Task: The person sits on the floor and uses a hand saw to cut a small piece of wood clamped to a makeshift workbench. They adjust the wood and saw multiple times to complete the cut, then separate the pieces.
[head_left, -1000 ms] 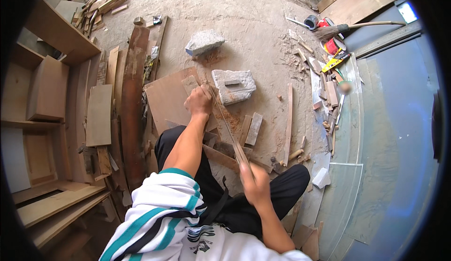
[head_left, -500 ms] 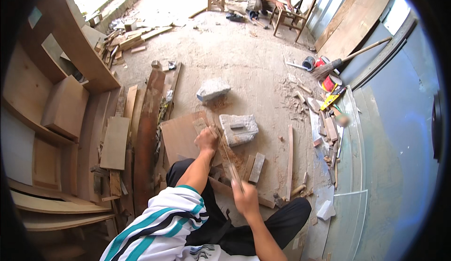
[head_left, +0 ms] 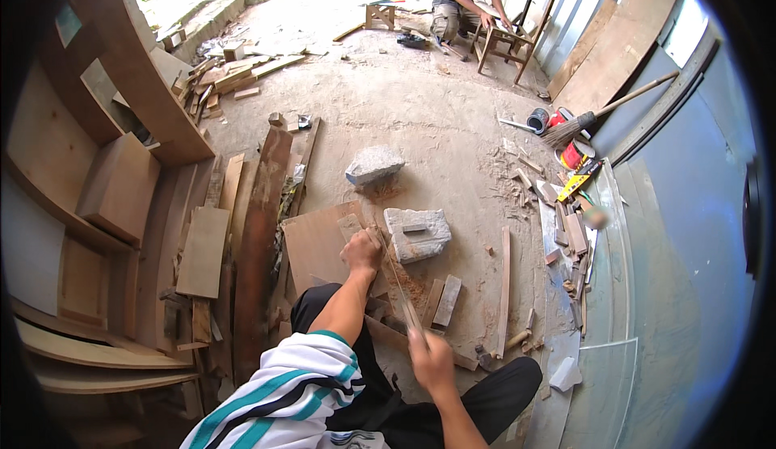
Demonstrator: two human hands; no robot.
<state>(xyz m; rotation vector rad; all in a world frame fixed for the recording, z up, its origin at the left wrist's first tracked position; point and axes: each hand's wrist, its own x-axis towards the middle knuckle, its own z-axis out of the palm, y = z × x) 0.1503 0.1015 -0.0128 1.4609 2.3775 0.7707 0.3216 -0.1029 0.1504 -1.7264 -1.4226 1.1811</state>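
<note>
My left hand (head_left: 361,250) is closed and presses down on a small piece of wood (head_left: 349,224) at the edge of a flat brown board (head_left: 317,243). My right hand (head_left: 431,360) is wrapped round the wooden handle of a saw (head_left: 410,313). Its thin blade runs forward, just right of my left hand. What the blade touches is partly hidden by that hand. Sawdust (head_left: 414,282) lies on the ground beside the blade. Right of it a grey stone block (head_left: 428,245) carries a small wooden block (head_left: 415,228).
Another stone (head_left: 374,164) lies farther ahead. Planks (head_left: 263,206) and wooden cabinets (head_left: 113,190) line the left. On the right are offcuts (head_left: 576,235), a yellow handsaw (head_left: 579,179), a broom (head_left: 570,130) and glass sheets (head_left: 618,303). A person (head_left: 467,0) works at a wooden chair (head_left: 505,41) ahead.
The whole view has shifted slightly, so everything sits a little lower and to the right. My left hand stays on the wood, and my right hand keeps its grip on the saw handle.
</note>
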